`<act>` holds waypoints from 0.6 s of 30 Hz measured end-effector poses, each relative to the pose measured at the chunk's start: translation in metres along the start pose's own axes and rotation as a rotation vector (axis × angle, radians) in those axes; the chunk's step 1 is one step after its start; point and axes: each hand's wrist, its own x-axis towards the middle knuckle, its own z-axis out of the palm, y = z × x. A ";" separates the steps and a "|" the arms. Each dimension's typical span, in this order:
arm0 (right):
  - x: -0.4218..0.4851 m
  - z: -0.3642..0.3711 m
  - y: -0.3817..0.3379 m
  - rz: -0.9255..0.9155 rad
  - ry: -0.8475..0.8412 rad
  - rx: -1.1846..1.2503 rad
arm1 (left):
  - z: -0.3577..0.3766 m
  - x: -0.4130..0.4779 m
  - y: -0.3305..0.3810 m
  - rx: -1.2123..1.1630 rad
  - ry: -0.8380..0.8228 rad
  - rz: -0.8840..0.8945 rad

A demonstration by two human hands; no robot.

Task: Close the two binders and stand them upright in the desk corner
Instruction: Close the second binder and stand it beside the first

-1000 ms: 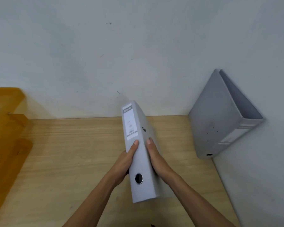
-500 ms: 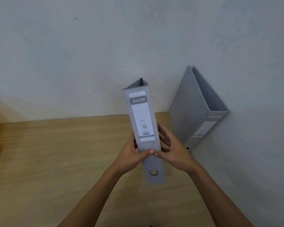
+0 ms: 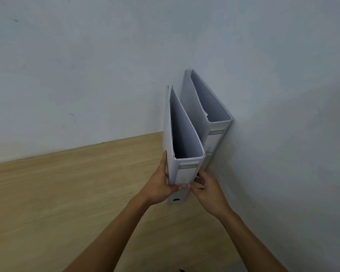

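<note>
Two grey lever-arch binders stand upright, spines toward me, in the corner where the wooden desk meets two walls. The far binder leans against the right wall. The near binder stands just left of it, its foot on the desk. My left hand clasps the near binder's left cover and lower spine. My right hand holds its right side low down, fingers between the two binders. Both binders are closed, with their top edges showing the hollow inside.
A pale wall runs along the back of the desk and another wall along its right side. Bare wood stretches to the left of the binders.
The near binder went from tilted over the desk middle, to raised upright in both hands, to standing beside the far binder in the corner. The view swung right.
</note>
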 end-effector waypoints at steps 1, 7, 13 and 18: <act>0.002 -0.001 0.002 0.002 0.006 0.006 | 0.001 0.003 0.001 0.011 0.003 -0.004; 0.019 -0.008 0.005 0.026 0.120 0.028 | 0.003 0.029 0.010 0.086 0.024 -0.049; 0.042 -0.013 0.012 0.101 0.265 0.032 | 0.008 0.057 0.019 0.134 0.029 -0.115; 0.063 -0.018 0.010 0.114 0.241 -0.039 | 0.008 0.073 0.016 0.127 0.091 -0.085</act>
